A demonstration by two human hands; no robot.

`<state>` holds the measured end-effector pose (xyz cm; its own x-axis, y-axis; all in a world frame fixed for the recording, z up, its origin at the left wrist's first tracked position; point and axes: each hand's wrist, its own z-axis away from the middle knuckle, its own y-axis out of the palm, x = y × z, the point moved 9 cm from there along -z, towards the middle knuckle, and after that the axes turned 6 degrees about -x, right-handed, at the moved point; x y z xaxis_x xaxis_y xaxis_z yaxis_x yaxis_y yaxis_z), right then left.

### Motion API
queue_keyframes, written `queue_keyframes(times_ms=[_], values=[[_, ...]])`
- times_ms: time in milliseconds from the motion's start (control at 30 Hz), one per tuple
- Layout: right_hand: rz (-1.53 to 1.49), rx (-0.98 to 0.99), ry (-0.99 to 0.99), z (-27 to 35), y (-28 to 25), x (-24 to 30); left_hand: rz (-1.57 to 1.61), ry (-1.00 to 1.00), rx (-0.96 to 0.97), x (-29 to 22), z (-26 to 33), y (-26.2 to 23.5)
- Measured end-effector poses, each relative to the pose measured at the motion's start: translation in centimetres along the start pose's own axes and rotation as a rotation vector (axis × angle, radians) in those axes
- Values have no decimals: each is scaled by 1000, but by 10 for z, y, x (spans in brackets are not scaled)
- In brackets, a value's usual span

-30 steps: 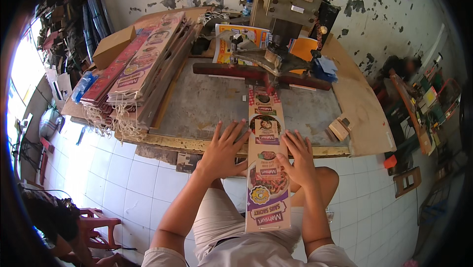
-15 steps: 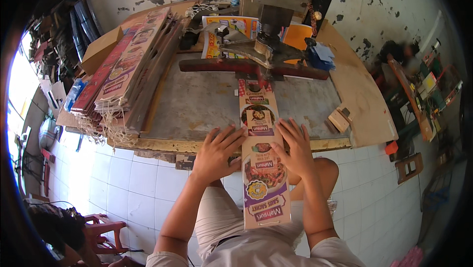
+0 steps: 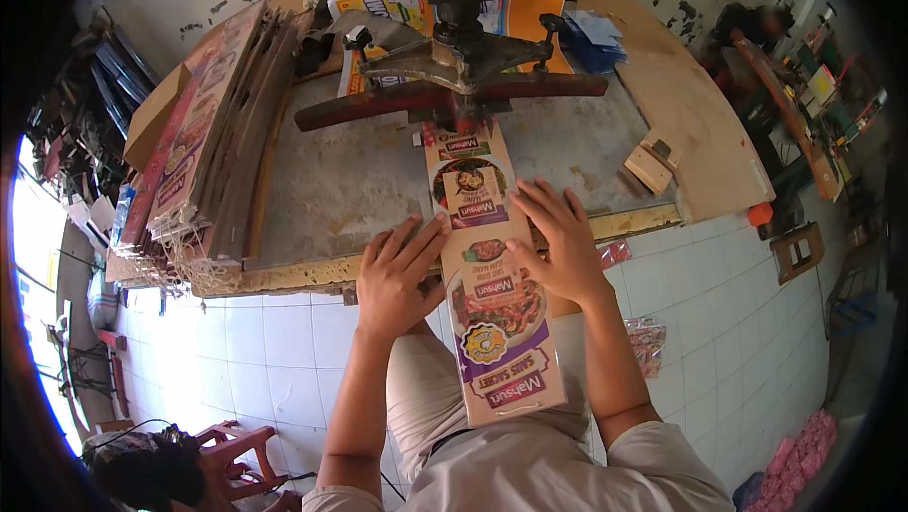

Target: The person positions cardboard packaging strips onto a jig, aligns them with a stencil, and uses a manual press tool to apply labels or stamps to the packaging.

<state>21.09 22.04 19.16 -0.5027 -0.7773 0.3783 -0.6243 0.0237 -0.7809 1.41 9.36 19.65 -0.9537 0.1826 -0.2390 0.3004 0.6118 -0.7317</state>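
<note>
1. A long printed cardboard strip (image 3: 487,276) lies lengthwise on the grey tabletop (image 3: 359,181); its far end sits under the metal press (image 3: 454,49), and its near end overhangs the edge above the person's lap.
2. The left hand (image 3: 397,276) lies flat and open against the strip's left edge; the right hand (image 3: 558,242) presses on top, fingers spread. Neither grip closes around it.
3. A tall stack of flattened cartons (image 3: 203,143) crowds the left side.
4. A small wooden block (image 3: 648,167) rests to the right, well apart.
</note>
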Motion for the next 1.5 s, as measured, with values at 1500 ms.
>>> queue_keyframes(times_ms=[1500], values=[[-15, -6, 19, 2, 2, -4, -9, -29, 5, -2, 1, 1]])
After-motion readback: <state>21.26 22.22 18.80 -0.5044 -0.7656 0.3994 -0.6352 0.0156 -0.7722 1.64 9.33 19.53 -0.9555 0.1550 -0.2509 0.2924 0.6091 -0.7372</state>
